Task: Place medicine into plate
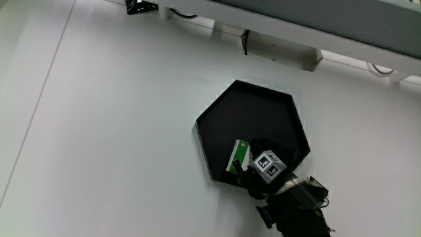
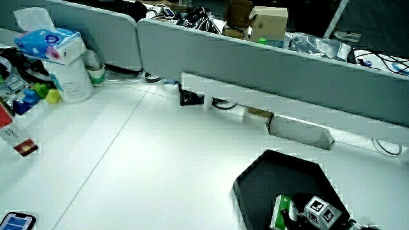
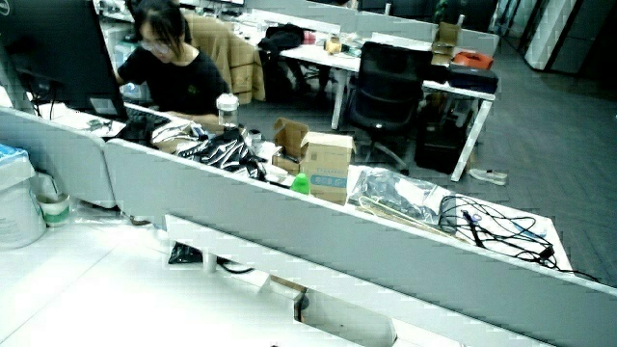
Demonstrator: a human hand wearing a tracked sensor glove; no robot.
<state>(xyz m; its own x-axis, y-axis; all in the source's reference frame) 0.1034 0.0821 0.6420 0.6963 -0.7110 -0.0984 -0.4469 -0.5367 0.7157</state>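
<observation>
Main view, from above: black hexagonal plate point(image 1: 223, 112) flat on the white desk point(image 1: 118, 125), nearer to the person than the low grey partition point(image 1: 342, 20). Green-and-white medicine box point(image 1: 239, 157) inside the plate, tilted up on edge near the plate's corner closest to the person, close to the rim there. Gloved hand point(image 1: 266, 168) over that same corner, just beside the box and apparently touching it, patterned cube point(image 1: 268, 165) facing up. Fingers dark against the dark plate: cannot tell whether pinching the box or spread.

Same layout in a side view: plate point(image 2: 268, 172), box point(image 2: 280, 213) upright in it, hand point(image 2: 313, 214) beside it at the desk's near edge. Tissue pack point(image 2: 48, 41) on a white container point(image 2: 71, 80) near the desk's corner by the partition.
</observation>
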